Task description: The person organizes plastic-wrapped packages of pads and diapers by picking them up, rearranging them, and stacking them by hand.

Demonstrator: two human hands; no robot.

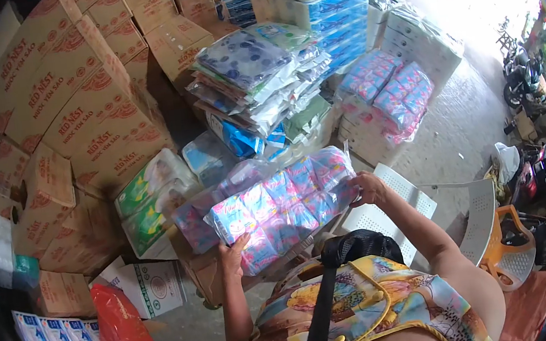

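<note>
A clear-plastic-wrapped bundle of pink-and-blue packets (pixel 283 203) is held at a tilt in front of my body. My left hand (pixel 232 257) grips its near left corner, thumb on top, with the other fingers partly hidden. At the right end, my right hand (pixel 371 188) is closed on the bundle's edge and wrapping. Just behind it lies another pink-and-blue bundle (pixel 193 230), partly covered by the one I hold. Green-and-white wrapped packs (pixel 149 208) lie to the left of that.
Brown cartons (pixel 78 112) are piled high at left. Ahead stands a stack of flat plastic-wrapped items (pixel 247 62); similar pink-and-blue bundles (pixel 388 90) rest on white packs. A white perforated chair (pixel 398 203) is at right, and a red plastic bag (pixel 124 325) sits low left.
</note>
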